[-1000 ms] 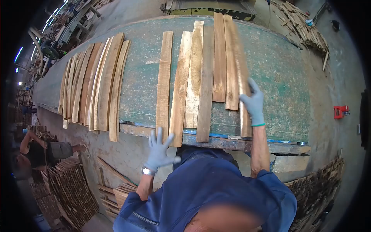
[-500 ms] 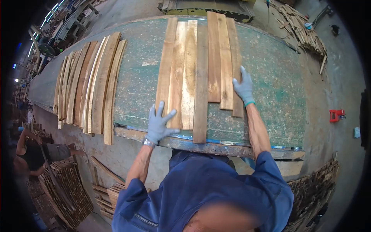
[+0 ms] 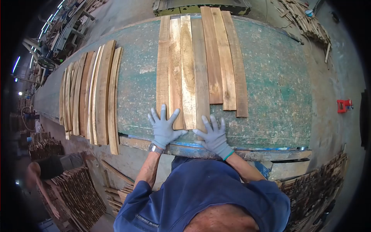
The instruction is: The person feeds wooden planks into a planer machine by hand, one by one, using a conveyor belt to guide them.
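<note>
Several wooden boards lie side by side on the worn green table, near ends toward me. My left hand (image 3: 164,129), gloved in grey with fingers spread, rests at the near ends of the leftmost board (image 3: 163,62) and the board beside it (image 3: 175,73). My right hand (image 3: 213,137), also gloved and open, touches the near end of the grey-brown board (image 3: 200,73); part of that end is hidden by the glove. Between the hands a pale, shiny board (image 3: 188,73) shows its near end. To the right, three boards (image 3: 224,58) sit farther from the table's front edge.
Another row of boards (image 3: 102,92) lies at the left of the green table (image 3: 274,85), some ends overhanging its edge. Stacked wood strips (image 3: 317,189) stand at lower right. A co-worker (image 3: 54,170) bends by a stack at lower left. A red object (image 3: 344,106) is on the floor.
My right hand has left the rightmost board and come left to the grey-brown board's near end. That board has shifted away from me, closer in line with its neighbours. My left hand stays near the left boards.
</note>
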{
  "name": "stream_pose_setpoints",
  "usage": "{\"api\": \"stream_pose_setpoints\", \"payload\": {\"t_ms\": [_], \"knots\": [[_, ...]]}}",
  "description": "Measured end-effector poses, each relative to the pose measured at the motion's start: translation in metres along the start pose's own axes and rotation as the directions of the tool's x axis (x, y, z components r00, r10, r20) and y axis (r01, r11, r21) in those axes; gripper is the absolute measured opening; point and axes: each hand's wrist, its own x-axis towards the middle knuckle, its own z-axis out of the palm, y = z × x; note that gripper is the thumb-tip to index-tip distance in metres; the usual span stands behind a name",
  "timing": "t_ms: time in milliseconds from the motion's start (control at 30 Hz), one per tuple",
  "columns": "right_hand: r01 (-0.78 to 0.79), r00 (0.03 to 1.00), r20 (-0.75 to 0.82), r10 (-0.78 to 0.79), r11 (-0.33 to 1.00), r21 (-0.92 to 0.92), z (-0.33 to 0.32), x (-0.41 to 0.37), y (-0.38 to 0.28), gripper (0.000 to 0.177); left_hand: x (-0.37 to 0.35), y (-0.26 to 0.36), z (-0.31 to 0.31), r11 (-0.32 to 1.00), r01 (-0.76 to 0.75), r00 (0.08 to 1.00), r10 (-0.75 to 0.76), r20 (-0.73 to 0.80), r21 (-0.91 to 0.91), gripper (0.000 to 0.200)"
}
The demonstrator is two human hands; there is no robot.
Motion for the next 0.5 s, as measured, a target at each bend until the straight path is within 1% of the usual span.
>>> {"api": "stream_pose_setpoints", "payload": {"t_ms": [100, 133, 233, 267, 300, 367, 400, 433, 500], "knots": [[-0.046, 0.999, -0.019, 0.045, 0.997, -0.058, 0.002, 0.035, 0.020, 0.065, 0.026, -0.006, 0.012, 0.997, -0.062, 0.996, 0.059, -0.074, -0.047, 0.091], [-0.099, 0.994, -0.038, 0.098, 0.995, -0.030, 0.002, 0.047, 0.025, 0.071, 0.034, -0.007, 0.011, 0.998, -0.055, 0.996, 0.053, -0.067, -0.029, 0.089], [-0.215, 0.976, 0.014, 0.217, 0.973, -0.084, -0.006, 0.085, 0.034, 0.074, 0.060, -0.019, 0.017, 0.994, -0.100, 0.991, 0.097, -0.095, -0.033, 0.089], [-0.255, 0.965, 0.028, 0.259, 0.962, -0.098, -0.014, 0.091, 0.038, 0.076, 0.066, -0.023, 0.018, 0.992, -0.121, 0.990, 0.117, -0.084, -0.044, 0.093], [-0.271, 0.962, -0.022, 0.271, 0.958, -0.088, -0.024, 0.091, 0.044, 0.079, 0.071, -0.020, 0.013, 0.993, -0.116, 0.990, 0.115, -0.078, -0.012, 0.095], [-0.315, 0.945, -0.115, 0.308, 0.947, -0.055, -0.043, 0.066, 0.058, 0.085, 0.066, -0.009, -0.008, 0.992, -0.112, 0.992, 0.115, -0.049, 0.057, 0.098], [-0.389, 0.913, -0.173, 0.370, 0.917, -0.092, -0.047, 0.044, 0.069, 0.091, 0.059, -0.004, -0.010, 0.992, -0.124, 0.991, 0.126, -0.054, 0.033, 0.103], [-0.459, 0.876, -0.234, 0.423, 0.879, -0.128, -0.050, 0.026, 0.079, 0.098, 0.057, 0.001, -0.007, 0.994, -0.108, 0.993, 0.109, -0.040, 0.021, 0.103], [-0.494, 0.868, -0.145, 0.476, 0.859, -0.137, -0.049, 0.015, 0.089, 0.103, 0.051, 0.009, 0.003, 0.997, -0.077, 0.997, 0.077, -0.002, -0.005, 0.103]]}}
